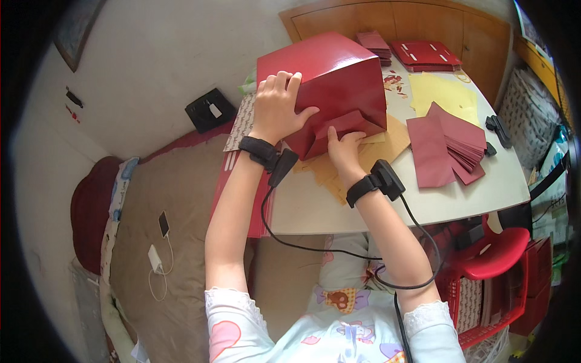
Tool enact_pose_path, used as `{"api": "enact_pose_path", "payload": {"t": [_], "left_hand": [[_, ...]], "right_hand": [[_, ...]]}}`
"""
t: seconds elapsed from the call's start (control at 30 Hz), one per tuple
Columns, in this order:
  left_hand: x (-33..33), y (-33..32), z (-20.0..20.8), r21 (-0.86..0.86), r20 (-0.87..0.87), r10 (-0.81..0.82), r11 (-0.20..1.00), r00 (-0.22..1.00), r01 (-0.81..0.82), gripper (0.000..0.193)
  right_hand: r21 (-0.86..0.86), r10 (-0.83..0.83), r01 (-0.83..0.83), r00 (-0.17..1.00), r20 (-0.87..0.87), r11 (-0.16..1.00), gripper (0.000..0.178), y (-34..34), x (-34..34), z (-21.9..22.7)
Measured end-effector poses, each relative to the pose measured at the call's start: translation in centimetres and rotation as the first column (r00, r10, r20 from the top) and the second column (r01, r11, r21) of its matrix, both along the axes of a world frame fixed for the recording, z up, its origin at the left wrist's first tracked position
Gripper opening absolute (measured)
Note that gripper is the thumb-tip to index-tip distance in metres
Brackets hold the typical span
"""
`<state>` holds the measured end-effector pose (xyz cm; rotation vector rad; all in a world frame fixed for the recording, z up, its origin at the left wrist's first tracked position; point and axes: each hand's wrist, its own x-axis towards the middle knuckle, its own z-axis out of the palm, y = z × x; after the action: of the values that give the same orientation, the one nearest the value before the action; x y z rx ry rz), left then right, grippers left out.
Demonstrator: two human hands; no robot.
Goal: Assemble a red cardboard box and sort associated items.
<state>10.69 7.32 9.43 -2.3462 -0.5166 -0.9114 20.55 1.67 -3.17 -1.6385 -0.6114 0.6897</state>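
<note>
A large glossy red paper bag (339,85) stands opened out at the table's far left, with folded flaps (339,130) low on its near side. My left hand (275,109) lies on the bag's left part. Its fingertips bend over the upper edge and its thumb is stretched out to the right. Against the low flaps rests my right hand (346,148), thumb and forefinger apart; its other fingers are partly hidden. Tan paper sheets (396,138) lie under and beside the bag. Dark red card pieces (433,154) are fanned out to the right of my right hand.
Yellow sheets (445,94) lie behind the cards. Flat red bags (426,54) and a dark red stack (374,43) are at the table's back. A black clip-like object (499,130) sits near the right edge. Black cables (321,247) run from both wrists. A red chair (493,254) stands below.
</note>
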Motion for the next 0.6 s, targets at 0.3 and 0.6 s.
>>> {"api": "enact_pose_path", "payload": {"t": [0.3,0.6], "left_hand": [[-0.1,0.0,-0.1,0.004,-0.013,0.008,1.000,1.000,-0.008,0.064],[0.0,0.0,0.0,0.007,-0.015,0.007,1.000,1.000,-0.007,0.065]], "right_hand": [[-0.085,-0.112,0.133,0.970,0.214,0.987,0.105,0.1,-1.0,-0.1],[-0.120,-0.131,0.157,0.971,0.199,0.980,0.111,-0.6,-0.1,0.4]]}}
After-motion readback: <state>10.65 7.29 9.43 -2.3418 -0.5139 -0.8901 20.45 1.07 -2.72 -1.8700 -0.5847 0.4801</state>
